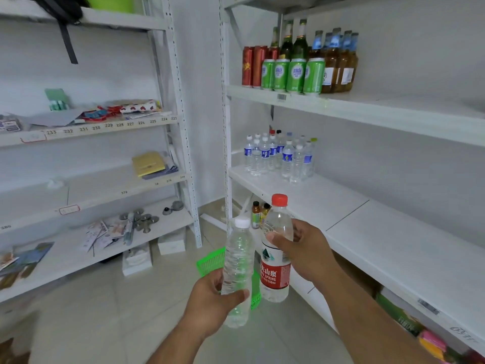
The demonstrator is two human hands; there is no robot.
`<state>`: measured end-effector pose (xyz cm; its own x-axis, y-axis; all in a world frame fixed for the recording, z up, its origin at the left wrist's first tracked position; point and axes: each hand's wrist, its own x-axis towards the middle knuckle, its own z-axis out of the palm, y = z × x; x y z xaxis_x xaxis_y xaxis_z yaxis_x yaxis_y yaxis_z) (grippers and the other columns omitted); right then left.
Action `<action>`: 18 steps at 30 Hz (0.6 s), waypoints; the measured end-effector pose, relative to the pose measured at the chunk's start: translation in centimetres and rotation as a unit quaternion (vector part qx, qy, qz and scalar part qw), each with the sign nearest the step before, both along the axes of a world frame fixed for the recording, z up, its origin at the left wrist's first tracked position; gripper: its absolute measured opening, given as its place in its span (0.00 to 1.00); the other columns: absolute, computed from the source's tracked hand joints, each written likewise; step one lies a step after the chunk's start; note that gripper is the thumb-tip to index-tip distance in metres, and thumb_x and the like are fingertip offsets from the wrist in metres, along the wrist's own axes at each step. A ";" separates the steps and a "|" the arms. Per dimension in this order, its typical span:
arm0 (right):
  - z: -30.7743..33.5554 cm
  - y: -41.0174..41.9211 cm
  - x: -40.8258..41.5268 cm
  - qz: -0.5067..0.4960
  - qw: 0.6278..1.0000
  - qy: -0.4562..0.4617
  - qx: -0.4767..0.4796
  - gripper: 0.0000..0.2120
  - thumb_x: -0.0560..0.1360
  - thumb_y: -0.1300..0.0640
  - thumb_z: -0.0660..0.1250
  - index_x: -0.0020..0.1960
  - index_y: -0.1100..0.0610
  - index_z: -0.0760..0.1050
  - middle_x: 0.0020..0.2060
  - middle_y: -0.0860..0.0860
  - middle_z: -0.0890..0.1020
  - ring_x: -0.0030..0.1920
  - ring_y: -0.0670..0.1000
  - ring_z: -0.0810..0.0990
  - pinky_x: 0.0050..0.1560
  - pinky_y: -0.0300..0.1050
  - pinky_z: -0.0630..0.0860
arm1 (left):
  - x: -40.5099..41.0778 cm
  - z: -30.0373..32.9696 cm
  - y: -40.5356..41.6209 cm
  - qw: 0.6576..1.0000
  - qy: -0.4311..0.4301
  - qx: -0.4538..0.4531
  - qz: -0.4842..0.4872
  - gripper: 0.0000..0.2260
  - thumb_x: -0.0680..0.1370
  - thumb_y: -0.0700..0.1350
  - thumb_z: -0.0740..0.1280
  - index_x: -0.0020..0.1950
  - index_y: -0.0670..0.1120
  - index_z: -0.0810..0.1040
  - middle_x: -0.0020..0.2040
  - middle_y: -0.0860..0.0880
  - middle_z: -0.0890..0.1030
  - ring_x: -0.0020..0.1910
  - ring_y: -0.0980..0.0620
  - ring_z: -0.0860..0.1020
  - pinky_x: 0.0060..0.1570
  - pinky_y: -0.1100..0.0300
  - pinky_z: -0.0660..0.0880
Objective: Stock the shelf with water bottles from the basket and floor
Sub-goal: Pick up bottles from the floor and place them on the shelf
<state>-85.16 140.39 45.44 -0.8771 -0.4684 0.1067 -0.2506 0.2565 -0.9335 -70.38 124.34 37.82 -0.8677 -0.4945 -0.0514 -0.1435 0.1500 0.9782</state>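
Head view shows my left grip point(210, 298) wrapped around the lower half of a clear white-capped bottle point(237, 269), held upright. My right grip point(304, 248) holds a red-capped, red-labelled bottle point(276, 248) just beside it. Both bottles hang above the green basket point(211, 261) on the floor. Water bottles point(279, 156) already stand on the white shelf point(367, 232) at my right.

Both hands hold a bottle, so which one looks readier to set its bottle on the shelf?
Probably the right hand: its red-capped bottle is already beside the white shelf. The left hand holds the white-capped bottle lower and farther out.
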 end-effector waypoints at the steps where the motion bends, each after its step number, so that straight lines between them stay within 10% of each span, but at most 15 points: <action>1: -0.2 -0.8 -0.7 0.001 1.000 0.001 0.003 0.07 0.69 0.40 0.74 0.46 0.32 0.79 0.43 0.31 0.84 0.42 0.34 0.83 0.37 0.33 0.75 | -0.7 -0.2 -0.7 1.000 0.000 0.006 0.001 0.12 0.68 0.39 0.78 0.49 0.49 0.85 0.44 0.53 0.87 0.42 0.57 0.84 0.39 0.68 0.76; 18: -2.7 -14.4 -26.3 -0.038 0.999 -0.019 -0.023 0.10 0.68 0.41 0.75 0.48 0.38 0.80 0.43 0.34 0.85 0.43 0.36 0.84 0.46 0.44 0.80 | -26.3 -0.8 -15.5 0.999 -0.033 0.010 -0.023 0.13 0.70 0.38 0.78 0.52 0.49 0.84 0.46 0.52 0.87 0.47 0.54 0.85 0.42 0.67 0.78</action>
<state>-111.42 126.00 42.73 -0.9141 -0.3949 0.0919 -0.1951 0.2299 -0.9534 -96.71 108.85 37.03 -0.8836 -0.4530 -0.1187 -0.2016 0.1391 0.9695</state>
